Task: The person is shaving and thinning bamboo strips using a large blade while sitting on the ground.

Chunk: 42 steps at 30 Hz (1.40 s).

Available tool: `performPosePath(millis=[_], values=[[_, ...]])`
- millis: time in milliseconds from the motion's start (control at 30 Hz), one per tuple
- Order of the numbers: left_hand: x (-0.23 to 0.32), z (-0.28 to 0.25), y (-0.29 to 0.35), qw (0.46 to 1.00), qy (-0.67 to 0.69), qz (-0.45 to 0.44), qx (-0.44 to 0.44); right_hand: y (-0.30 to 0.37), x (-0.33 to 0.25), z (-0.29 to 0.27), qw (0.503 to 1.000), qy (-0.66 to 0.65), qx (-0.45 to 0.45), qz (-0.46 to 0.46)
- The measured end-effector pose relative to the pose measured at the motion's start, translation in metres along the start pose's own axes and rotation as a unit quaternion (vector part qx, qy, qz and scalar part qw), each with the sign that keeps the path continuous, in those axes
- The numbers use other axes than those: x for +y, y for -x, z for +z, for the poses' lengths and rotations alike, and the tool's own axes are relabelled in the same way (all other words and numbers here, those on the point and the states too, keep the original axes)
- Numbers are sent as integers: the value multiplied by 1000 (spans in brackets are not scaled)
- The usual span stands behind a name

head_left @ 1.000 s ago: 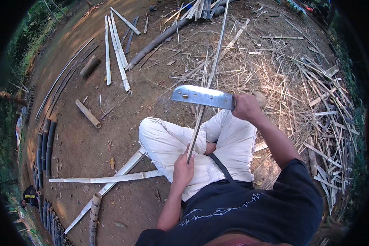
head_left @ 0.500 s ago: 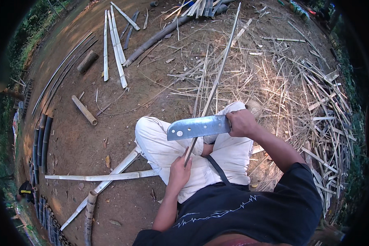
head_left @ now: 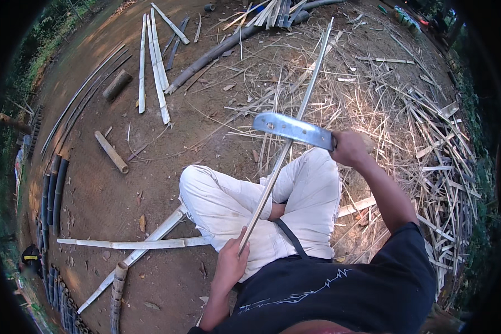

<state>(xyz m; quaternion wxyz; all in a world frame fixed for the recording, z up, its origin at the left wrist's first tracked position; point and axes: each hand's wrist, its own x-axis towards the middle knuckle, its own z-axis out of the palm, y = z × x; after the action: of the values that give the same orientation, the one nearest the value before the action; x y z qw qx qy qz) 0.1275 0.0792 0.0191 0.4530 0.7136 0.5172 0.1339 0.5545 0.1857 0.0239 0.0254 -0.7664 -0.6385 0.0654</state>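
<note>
A long, narrow bamboo strip [head_left: 271, 183] slants up and away from my lap toward the far ground. Its near end is in my left hand [head_left: 232, 261], the fingers closed round it. My right hand [head_left: 350, 148] grips the handle of a broad cleaver [head_left: 295, 129] with holes in its blade. The blade lies across the strip, about midway along it, over my far knee. Whether it cuts into the strip or only rests against it, I cannot tell. Most of the handle is hidden in my fist.
Thin shavings [head_left: 345, 106] litter the ground ahead, and a heap of split bamboo [head_left: 445, 183] lies at the right. Two pale slats [head_left: 133, 244] cross at my left near a short bamboo piece [head_left: 118, 295]. A long dark pole [head_left: 211, 58] and more slats [head_left: 157, 61] lie farther off.
My right hand has moved the cleaver away from me along the strip and slightly right. The left hand has shifted a little nearer and left, still holding the strip.
</note>
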Motion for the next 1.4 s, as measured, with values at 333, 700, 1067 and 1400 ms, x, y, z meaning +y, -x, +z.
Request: performPosePath(millis=[333, 700, 1067, 1400], values=[[-13, -4, 33, 997, 20, -61, -41, 98, -70, 28, 986, -110, -38, -120], [-37, -18, 36, 974, -226, 20, -20, 131, -137, 63, 931, -344, 121, 2], [-57, -3, 51, 953, -278, 121, 14, 90, -181, 46, 870, -453, 187, 63], [58, -32, -2, 974, -203, -80, 52, 88, -200, 37, 844, -502, 171, 79]])
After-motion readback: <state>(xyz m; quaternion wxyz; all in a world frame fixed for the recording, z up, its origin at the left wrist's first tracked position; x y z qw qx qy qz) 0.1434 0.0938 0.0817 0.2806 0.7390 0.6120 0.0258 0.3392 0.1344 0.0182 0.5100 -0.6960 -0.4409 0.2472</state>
